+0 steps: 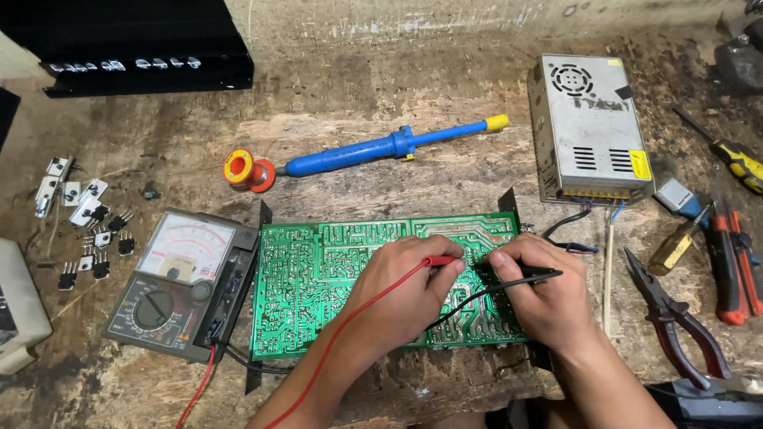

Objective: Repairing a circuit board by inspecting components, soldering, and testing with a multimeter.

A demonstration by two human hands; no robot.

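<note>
Scruffy old wooden worktop (381, 103). Left hand (405, 290) pinches the red probe (439, 260), right hand (540, 290) pinches the black probe (534, 276), both tips down on the green circuit board (318, 278) underneath. Meter (179, 282) sits left of the hands, pliers (675, 318) right. Probing looks mid-way; can't read the needle.

Green circuit board (318, 278) with pale traces, red probe (439, 260), black probe (534, 276), blue desoldering pump (381, 148) with yellow tip
</note>
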